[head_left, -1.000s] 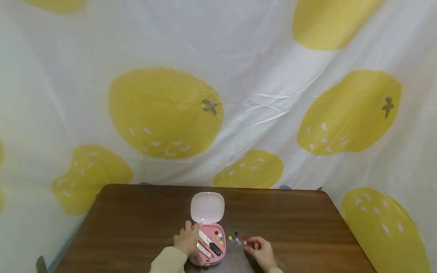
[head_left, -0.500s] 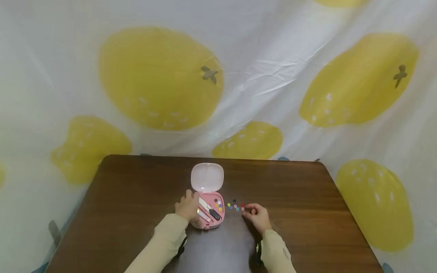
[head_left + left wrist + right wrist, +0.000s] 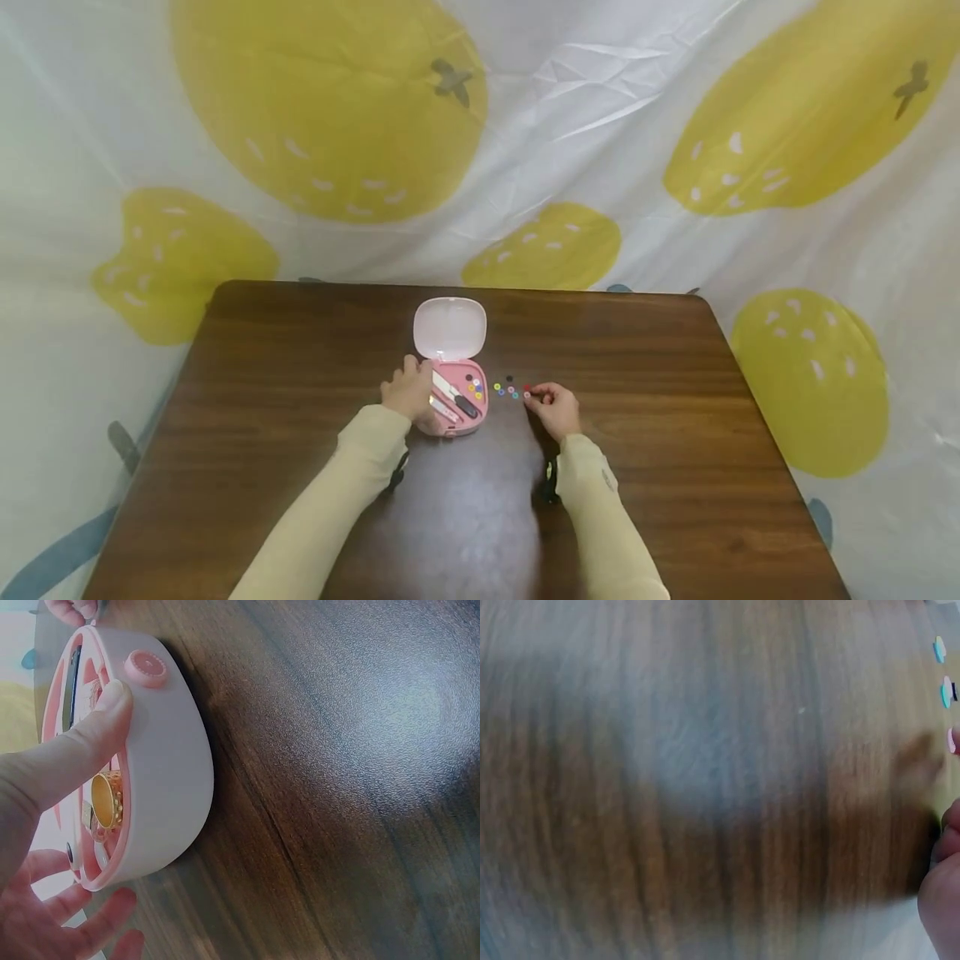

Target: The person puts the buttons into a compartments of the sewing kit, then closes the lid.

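Nearest to me, two pale sleeves (image 3: 318, 500) reach over the brown tabletop (image 3: 675, 467). The left hand (image 3: 407, 392) holds the pink box (image 3: 169, 765), thumb on its front rim and the other fingers spread at its left end. That looks like a good way to stop it sliding. Inside lie a gold thimble (image 3: 106, 800), a black and white tool (image 3: 467, 407) and some small buttons (image 3: 478, 395). Just right of the box, more buttons (image 3: 514, 396) lie on the tabletop. The right hand (image 3: 557, 411) is at the end of that bunch. Its thumb and pointing finger are close together at a pink button (image 3: 527, 395), but I can't tell if they pinch it. A red button (image 3: 527, 387) is just behind. I think it's best to go softly, using only fingertips on one button at a time, so the others don't scatter. Farther off, the lid (image 3: 450, 329) is open. Farthest back hangs a white cloth (image 3: 525, 167) with big lemons.
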A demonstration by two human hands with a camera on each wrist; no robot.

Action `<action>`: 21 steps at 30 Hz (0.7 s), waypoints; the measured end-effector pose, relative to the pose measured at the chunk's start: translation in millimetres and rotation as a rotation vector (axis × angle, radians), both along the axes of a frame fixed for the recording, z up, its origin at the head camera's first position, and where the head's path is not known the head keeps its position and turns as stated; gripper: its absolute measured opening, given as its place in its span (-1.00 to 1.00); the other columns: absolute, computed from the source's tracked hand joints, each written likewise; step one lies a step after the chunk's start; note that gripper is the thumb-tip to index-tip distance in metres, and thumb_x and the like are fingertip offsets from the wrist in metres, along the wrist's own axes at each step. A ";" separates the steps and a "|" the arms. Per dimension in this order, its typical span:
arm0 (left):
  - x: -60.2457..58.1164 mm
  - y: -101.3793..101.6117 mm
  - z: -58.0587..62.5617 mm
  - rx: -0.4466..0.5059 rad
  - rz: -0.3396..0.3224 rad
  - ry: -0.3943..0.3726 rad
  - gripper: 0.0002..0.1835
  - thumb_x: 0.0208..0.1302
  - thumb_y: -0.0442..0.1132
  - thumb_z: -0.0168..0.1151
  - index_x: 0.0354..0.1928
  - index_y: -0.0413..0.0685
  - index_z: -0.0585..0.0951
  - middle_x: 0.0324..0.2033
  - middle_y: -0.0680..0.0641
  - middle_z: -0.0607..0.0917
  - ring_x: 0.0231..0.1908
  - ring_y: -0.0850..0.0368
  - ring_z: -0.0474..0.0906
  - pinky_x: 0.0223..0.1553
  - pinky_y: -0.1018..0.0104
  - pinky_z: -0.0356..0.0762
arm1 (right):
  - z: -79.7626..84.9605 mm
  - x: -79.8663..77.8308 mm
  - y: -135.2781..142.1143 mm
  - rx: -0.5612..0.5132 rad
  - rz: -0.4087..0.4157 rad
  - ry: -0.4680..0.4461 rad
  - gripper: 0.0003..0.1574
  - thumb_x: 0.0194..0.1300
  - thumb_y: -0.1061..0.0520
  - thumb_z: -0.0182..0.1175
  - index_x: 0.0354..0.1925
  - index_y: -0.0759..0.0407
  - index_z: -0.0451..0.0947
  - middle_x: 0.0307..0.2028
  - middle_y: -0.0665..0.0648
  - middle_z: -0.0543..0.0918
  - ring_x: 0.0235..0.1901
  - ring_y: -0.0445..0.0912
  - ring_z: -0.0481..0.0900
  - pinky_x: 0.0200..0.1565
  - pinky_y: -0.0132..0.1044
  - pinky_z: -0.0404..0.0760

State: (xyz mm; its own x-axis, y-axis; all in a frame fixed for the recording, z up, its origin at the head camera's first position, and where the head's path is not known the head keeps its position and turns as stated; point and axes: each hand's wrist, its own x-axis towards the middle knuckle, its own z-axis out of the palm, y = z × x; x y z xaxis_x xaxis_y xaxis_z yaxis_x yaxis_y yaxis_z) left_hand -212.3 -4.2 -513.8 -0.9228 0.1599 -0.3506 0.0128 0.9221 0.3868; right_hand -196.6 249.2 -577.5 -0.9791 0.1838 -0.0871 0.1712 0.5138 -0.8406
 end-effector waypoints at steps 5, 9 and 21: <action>-1.6 -1.7 -1.7 0.004 -0.005 -0.001 0.18 -0.56 -0.08 0.63 0.26 -0.14 0.21 0.07 -0.22 0.23 0.02 -0.18 0.30 -0.02 -0.14 0.29 | -3.5 -4.3 -3.0 0.056 -0.019 0.014 -0.80 0.05 0.22 0.30 -0.35 0.35 0.57 -0.70 -0.05 0.23 -0.69 -0.25 0.18 -0.58 -0.42 0.18; -2.2 -2.4 0.2 -0.007 -0.003 -0.011 0.19 -0.55 -0.07 0.63 0.27 -0.14 0.20 0.08 -0.22 0.22 0.03 -0.18 0.30 -0.01 -0.14 0.29 | -3.6 -6.0 -4.5 0.104 -0.018 -0.017 -0.79 0.06 0.19 0.30 -0.35 0.33 0.58 -0.69 -0.05 0.25 -0.69 -0.23 0.18 -0.58 -0.41 0.19; -0.6 -2.2 1.6 -0.015 -0.016 -0.012 0.16 -0.53 -0.06 0.62 0.26 -0.12 0.21 0.06 -0.21 0.23 0.00 -0.15 0.31 -0.02 -0.12 0.31 | 1.7 -4.5 -8.6 0.133 -0.027 0.002 -0.81 0.05 0.22 0.30 -0.38 0.36 0.57 -0.71 -0.03 0.26 -0.68 -0.22 0.19 -0.56 -0.39 0.19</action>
State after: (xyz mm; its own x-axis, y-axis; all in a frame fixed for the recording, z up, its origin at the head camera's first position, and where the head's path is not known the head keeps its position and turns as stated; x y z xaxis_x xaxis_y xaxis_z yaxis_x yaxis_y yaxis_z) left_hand -212.9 -6.4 -512.1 -0.9158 0.1690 -0.3644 0.0226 0.9274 0.3733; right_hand -201.1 240.6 -575.8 -0.9739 0.2195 -0.0583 0.1846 0.6157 -0.7660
